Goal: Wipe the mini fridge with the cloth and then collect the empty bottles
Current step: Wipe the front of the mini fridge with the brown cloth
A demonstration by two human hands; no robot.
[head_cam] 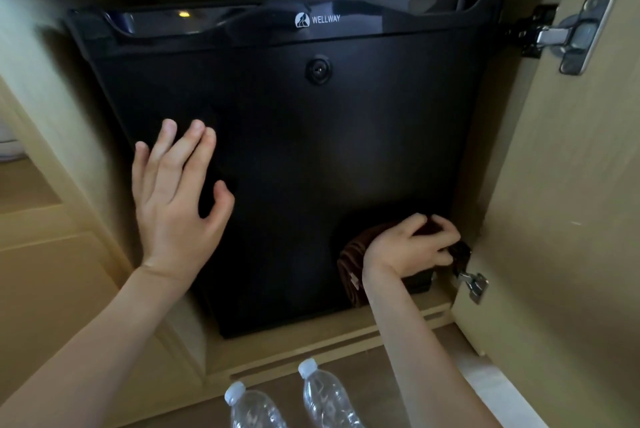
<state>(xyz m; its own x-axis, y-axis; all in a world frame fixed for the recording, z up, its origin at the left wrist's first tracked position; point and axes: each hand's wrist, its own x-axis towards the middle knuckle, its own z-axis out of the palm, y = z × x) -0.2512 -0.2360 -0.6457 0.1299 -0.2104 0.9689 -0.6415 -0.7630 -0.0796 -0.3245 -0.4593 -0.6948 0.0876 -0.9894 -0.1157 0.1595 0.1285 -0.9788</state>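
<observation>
The right hand (414, 247) grips a brown cloth (353, 268) against the black mini fridge (311, 150) door's lower right corner. The left hand (173, 199), fingers spread and empty, lies flat on the door (closed). Two bottles (322, 393) stand below on the floor.

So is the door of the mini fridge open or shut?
Shut. The mini fridge shows its flat black door front with the lock; no interior is visible.

We count one black mini fridge (294, 168), one brown cloth (353, 265), two clear plastic bottles (251, 408) (325, 393), two cabinet hinges (568, 34) (472, 284) and two hands (173, 199) (412, 247).
</observation>
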